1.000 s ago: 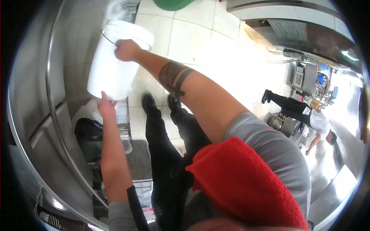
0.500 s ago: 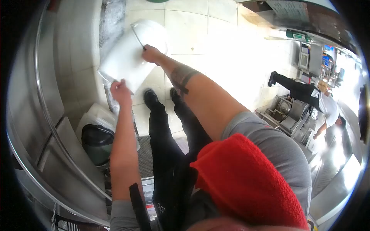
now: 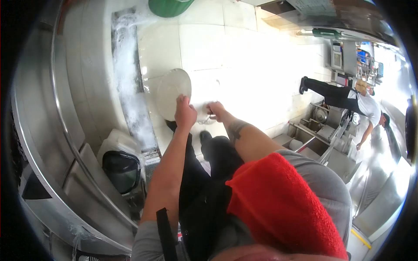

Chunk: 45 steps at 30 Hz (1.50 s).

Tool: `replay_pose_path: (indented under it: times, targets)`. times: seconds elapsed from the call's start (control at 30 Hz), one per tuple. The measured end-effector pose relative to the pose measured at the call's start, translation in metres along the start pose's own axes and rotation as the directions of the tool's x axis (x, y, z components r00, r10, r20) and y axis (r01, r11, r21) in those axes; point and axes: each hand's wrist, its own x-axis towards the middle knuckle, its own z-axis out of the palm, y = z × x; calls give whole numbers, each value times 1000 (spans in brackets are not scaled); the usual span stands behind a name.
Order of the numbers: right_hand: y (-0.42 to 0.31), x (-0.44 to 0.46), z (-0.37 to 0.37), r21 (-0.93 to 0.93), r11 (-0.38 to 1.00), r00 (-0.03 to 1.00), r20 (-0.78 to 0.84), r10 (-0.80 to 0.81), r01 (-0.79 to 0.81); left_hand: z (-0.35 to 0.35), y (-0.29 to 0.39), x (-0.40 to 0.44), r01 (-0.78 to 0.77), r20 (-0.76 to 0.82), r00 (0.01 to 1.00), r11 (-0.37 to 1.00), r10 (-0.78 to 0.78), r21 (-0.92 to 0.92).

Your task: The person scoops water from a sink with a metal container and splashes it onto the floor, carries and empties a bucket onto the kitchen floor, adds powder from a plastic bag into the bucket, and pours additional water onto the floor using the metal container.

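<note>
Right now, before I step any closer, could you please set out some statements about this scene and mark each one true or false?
1. The left hand is touching the white bucket. True.
2. The white bucket stands upright. False: the white bucket is held tipped over.
3. In the picture, the right hand is to the right of the left hand. True.
4. The towel is blue. False: the towel is red.
5. A green container shows at the top edge of the picture. True.
6. The co-worker is at the left edge of the picture. False: the co-worker is on the right side.
</note>
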Motion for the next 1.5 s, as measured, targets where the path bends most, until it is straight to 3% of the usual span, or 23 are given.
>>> replay_pose_path:
  times: [0.17,0.3,0.4,0.67,0.73,0.77,0.8,0.83,0.87,0.93,0.97,1.0,1.03,1.07,1.1,1.13,1.2,1.23,1.3,1.33,1.4,1.43,1.5]
  targets:
    - [30,-39,-27,-38,994,994,-39,100,-102,-5,13,-19,1,227,974,1000,3,-16]
    - [19,-75,-30,-71,995,998,0,67,-67,-13,14,-25,-82,134,987,996,84,-22]
    - [1,-86,-22,-95,995,995,103,-14,24,-41,27,-21,4,151,989,999,-9,32]
    - [-93,-189,13,-264,918,945,224,-240,296,-157,-27,2,78,-313,949,991,-42,105]
    - [-116,-221,4,-417,780,876,334,-347,468,-188,-60,-1,302,-393,883,951,-255,62]
    - [-126,-238,-2,-395,748,836,379,-396,533,-202,-78,-8,300,-398,882,952,-253,61]
    - [-140,-257,-6,-423,708,816,413,-405,566,-217,-95,-18,377,-239,867,889,-437,-260]
    - [-153,-273,-6,-382,692,774,466,-428,613,-225,-109,-30,450,-33,834,713,-551,-538]
    - [-164,-286,-4,-341,672,728,520,-447,657,-226,-121,-46,443,-51,829,710,-557,-548]
    - [-179,-309,14,-327,676,710,567,-418,660,-231,-136,-74,362,-156,887,865,-434,-348]
    - [-182,-320,26,-253,667,639,639,-429,701,-236,-126,-88,314,-198,915,930,-350,-192]
    - [-183,-332,39,-173,657,558,706,-437,734,-237,-97,-108,275,-135,915,832,-381,-482]
    - [-184,-354,55,-285,537,547,720,-427,794,-241,-50,-125,209,-78,921,652,-382,-728]
    - [-175,-344,78,-297,392,451,801,-394,871,-254,-2,-136,229,40,954,632,-298,-741]
    - [-164,-360,93,-358,330,461,828,-320,873,-253,23,-145,202,134,977,514,-167,-834]
    - [-148,-379,108,-416,244,469,852,-233,876,-262,69,-156,109,117,993,260,17,-959]
    - [-122,-406,126,-394,110,409,890,-202,912,-269,104,-158,92,72,994,-255,87,-963]
    - [-128,-439,126,-430,37,431,894,-124,902,-261,104,-154,-25,-12,999,-316,-44,-948]
    - [-146,-442,147,-252,-478,335,938,95,842,-261,84,-152,-12,-48,998,-570,47,-822]
    - [-154,-447,145,-128,-517,229,964,136,847,-271,91,-157,-114,-140,990,-598,-3,-793]
    - [-162,-463,138,71,-543,66,971,228,837,-282,104,-173,-29,-19,1000,-552,-22,-833]
    - [-161,-480,120,149,-542,-2,965,262,827,-263,108,-176,-92,-68,996,-579,-62,-810]
    - [-174,-508,114,-65,-721,311,926,214,690,-251,95,-159,-91,-35,992,-499,-121,-862]
